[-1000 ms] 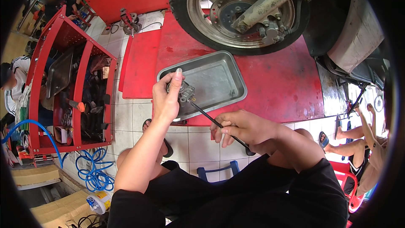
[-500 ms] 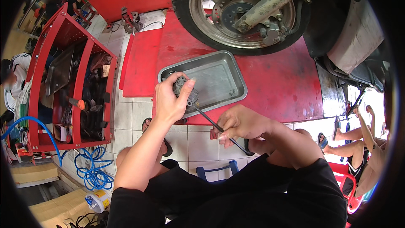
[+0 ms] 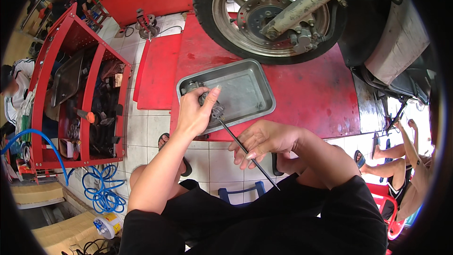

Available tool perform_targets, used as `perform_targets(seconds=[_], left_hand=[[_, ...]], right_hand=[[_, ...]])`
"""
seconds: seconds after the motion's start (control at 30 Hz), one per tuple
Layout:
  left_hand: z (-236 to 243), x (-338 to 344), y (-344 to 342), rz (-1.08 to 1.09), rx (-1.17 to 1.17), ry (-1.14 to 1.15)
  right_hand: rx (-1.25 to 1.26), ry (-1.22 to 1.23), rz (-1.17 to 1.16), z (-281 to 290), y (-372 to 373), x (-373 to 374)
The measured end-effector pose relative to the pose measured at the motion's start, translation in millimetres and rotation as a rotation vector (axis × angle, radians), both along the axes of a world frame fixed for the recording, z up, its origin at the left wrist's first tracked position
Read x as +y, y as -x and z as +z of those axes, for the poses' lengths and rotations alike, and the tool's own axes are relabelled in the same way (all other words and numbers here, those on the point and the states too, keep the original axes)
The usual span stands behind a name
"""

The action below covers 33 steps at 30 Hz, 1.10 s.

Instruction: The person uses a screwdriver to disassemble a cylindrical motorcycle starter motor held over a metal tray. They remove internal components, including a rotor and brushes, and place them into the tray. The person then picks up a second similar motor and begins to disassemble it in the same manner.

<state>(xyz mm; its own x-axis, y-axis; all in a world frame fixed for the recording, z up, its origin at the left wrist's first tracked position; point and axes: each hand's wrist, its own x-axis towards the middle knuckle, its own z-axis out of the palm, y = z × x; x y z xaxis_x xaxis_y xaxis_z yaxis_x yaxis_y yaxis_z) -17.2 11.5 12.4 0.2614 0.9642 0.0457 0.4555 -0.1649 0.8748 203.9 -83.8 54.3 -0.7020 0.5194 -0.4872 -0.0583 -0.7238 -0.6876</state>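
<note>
My left hand [image 3: 196, 113] is closed around a grey cast-metal part [image 3: 217, 110] with a ridged body, held over the near left side of a shallow metal tray [image 3: 270, 89]. Its exact kind is hard to make out behind my fingers. A long, thin dark rod [image 3: 269, 177] slants from the near end of this part down toward my lap. My right hand [image 3: 257, 141] holds the rod partway along, thumb against it and fingers loosely spread behind. Another grey metal piece [image 3: 191, 86] shows at the tray's left end, partly covered by my left hand. Small bits [image 3: 258, 106] lie in the tray's right part.
The tray rests on a red platform [image 3: 311, 94] below a motorcycle wheel [image 3: 222, 33]. A red tool cart [image 3: 87, 108] stands left, near a coiled blue hose [image 3: 101, 189]. A blue stool [image 3: 241, 192] is below me. Another person [image 3: 415, 174] sits at right.
My right hand's fingers have loosened and spread along the rod, which now sits at a steeper slant. My left hand and its metal part have tilted slightly.
</note>
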Motion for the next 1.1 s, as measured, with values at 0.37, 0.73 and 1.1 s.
perform_targets(seconds=[0.37,0.73,1.1], left_hand=[[-4,9,-3,-0.002,0.029,0.083],[1,12,-15,-0.003,0.073,0.151],[-19,29,-48,0.003,0.138,0.224]], right_hand=[[-0.132,-0.116,0.028,-27,0,5],[-0.110,-0.137,0.075,-26,-14,11],[-0.152,-0.126,-0.045,-38,-44,16]])
